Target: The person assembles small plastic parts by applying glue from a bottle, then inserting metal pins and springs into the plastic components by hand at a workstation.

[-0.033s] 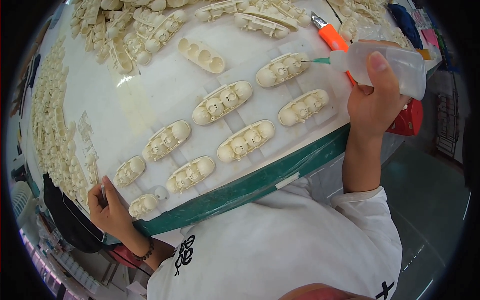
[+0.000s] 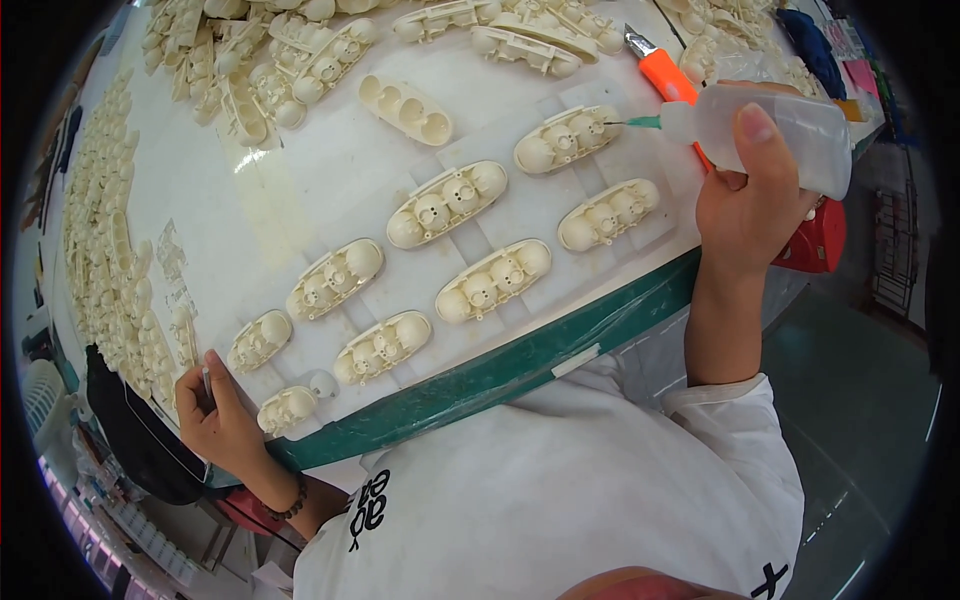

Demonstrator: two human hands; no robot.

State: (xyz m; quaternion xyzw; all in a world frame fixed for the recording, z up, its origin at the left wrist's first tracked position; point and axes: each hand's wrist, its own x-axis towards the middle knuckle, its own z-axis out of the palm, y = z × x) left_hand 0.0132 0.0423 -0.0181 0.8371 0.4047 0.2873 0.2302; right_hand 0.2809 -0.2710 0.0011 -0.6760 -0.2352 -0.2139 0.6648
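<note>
In my right hand (image 2: 752, 205) is a translucent squeeze bottle (image 2: 815, 140), tipped on its side. Its green needle nozzle (image 2: 645, 122) points left, and the thin tip meets the right end of the farthest cream plastic pod (image 2: 566, 140). Several such pods lie in two slanting rows, each an oval shell with round ball shapes inside; one is a nearer pod (image 2: 608, 215). At the table's left front edge my left hand (image 2: 222, 420) is closed around a slim metal tool (image 2: 207, 388), partly hidden by the fingers. Beside it sits the nearest left pod (image 2: 288, 410).
An orange utility knife (image 2: 665, 75) lies beyond the bottle. An empty cream shell (image 2: 405, 110) rests behind the rows. Heaps of cream parts (image 2: 320, 60) cover the far side, with more parts (image 2: 105, 250) along the left. Green edging (image 2: 500, 378) borders the table's near side.
</note>
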